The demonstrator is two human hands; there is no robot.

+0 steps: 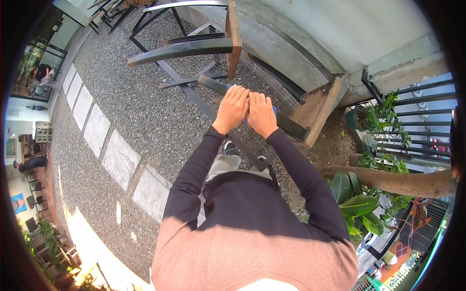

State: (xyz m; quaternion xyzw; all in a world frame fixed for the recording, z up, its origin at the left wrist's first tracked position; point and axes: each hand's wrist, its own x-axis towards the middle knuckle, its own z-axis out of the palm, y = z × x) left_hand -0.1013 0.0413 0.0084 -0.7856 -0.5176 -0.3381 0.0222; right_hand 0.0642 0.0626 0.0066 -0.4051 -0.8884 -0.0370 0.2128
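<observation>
My left hand (233,107) and my right hand (262,114) sit side by side, fingers closed over a dark metal leg (294,129). Bits of something blue (275,110) show at the edges of both hands, against the leg; its kind is hidden under the fingers. The leg runs from a thick wooden board (318,112) at the right and ends just past my left hand. This piece of furniture lies on its side. Beyond it, a second one with a wooden board (234,39) and curved dark legs (182,52) also rests on its side.
Long dark metal bars (191,97) cross beneath the work. Gravel (141,82) spreads to the left, with pale paving slabs (116,154) in a row. A concrete wall (359,29), a potted plant (359,118), a tree trunk (388,180) and a barred fence (422,111) stand at the right.
</observation>
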